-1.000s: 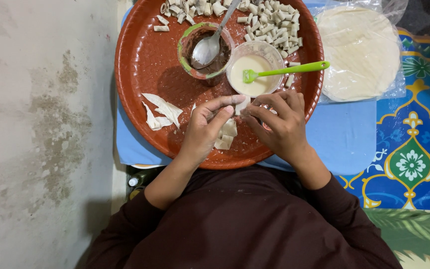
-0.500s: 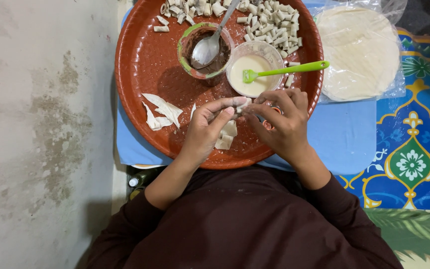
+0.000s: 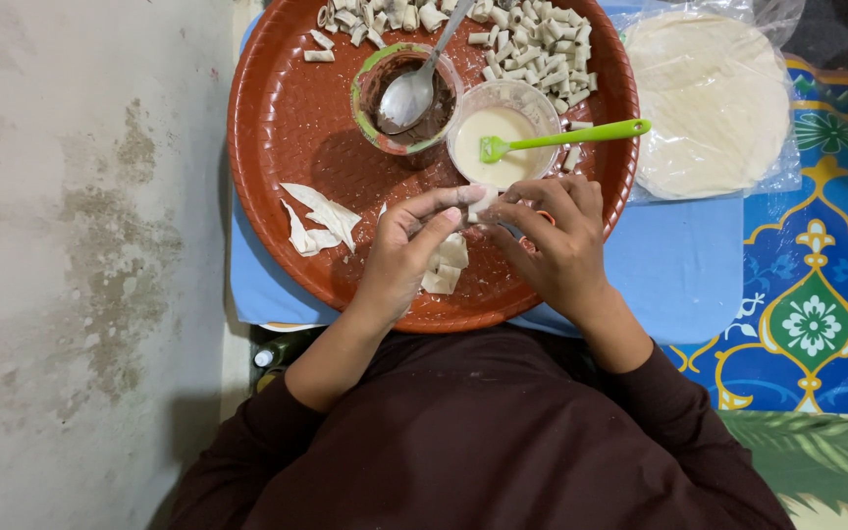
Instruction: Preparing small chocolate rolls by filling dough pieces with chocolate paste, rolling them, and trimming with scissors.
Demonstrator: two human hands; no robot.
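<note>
Pastry roll (image 3: pixel 483 201), small and pale, sits pinched between the fingertips of both hands, above the near half of the round reddish-brown tray (image 3: pixel 277 147). Its long axis appears to run roughly away from the person, toward the far rim, though fingers cover most of it and the exact tilt cannot be confirmed. Left hand (image 3: pixel 409 250) grips it from the left with thumb and forefinger closed on the piece; right hand (image 3: pixel 556 245) grips from the right, fingers curled in over it. Both hands meet at the roll, so neither is nearer; the piece lies straight ahead of the person's body, at the centre line.

Directly under the hands lie a few flat pastry squares (image 3: pixel 447 265), touching one another. Left of these, loose pastry strips (image 3: pixel 318 218) rest on the tray, apart from the hands.

Just beyond the roll stands a clear cup of white paste (image 3: pixel 498 132) with a green brush (image 3: pixel 566 137) laid across it, handle pointing right. Beside it to the left is a green-rimmed bowl of dark filling (image 3: pixel 395 74) holding a metal spoon (image 3: pixel 414 88). Finished rolls (image 3: pixel 532 44) are heaped along the far rim. A stack of round wrappers (image 3: pixel 709 103) in clear plastic lies right of the tray.
</note>
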